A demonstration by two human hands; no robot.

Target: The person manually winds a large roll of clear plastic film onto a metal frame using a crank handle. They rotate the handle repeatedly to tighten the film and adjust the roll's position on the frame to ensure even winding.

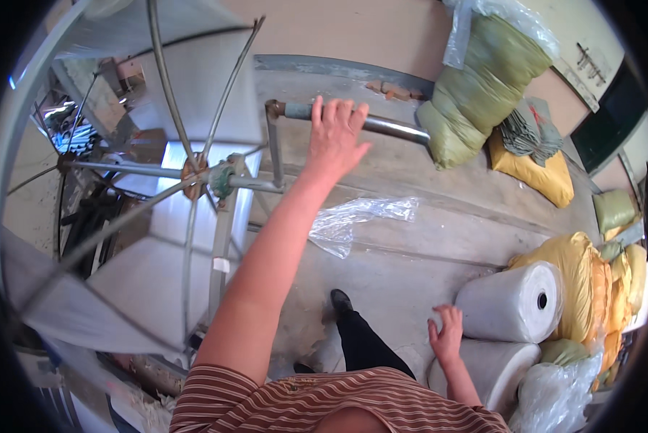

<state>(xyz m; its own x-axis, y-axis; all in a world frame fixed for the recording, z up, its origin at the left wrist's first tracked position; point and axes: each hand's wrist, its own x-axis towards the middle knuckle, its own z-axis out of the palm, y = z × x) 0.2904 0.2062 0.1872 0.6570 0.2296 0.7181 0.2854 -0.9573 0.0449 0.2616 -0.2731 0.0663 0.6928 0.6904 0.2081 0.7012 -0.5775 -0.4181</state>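
Left hand [336, 136] on handle [396, 128]; grip unclear.

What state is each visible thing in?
Silver metal crank handle: under the left hand.
Left hand: fingers over the handle.
Right hand: empty, fingers loosely bent.
Dark-cored white cylindrical roll: wound, lying on its side.
Clear plastic sheet: crumpled on the grey floor.
Large olive-green sack: bulging.
Yellow sack: lying flat, folded grey-green material on top.

The crank handle [399, 130] is silvery (bluish-grey toward one end); the shirt [212, 393] brown with pale stripes, trousers [366, 339] black, upper roll [497, 303] white, tall sack [475, 79] olive green.
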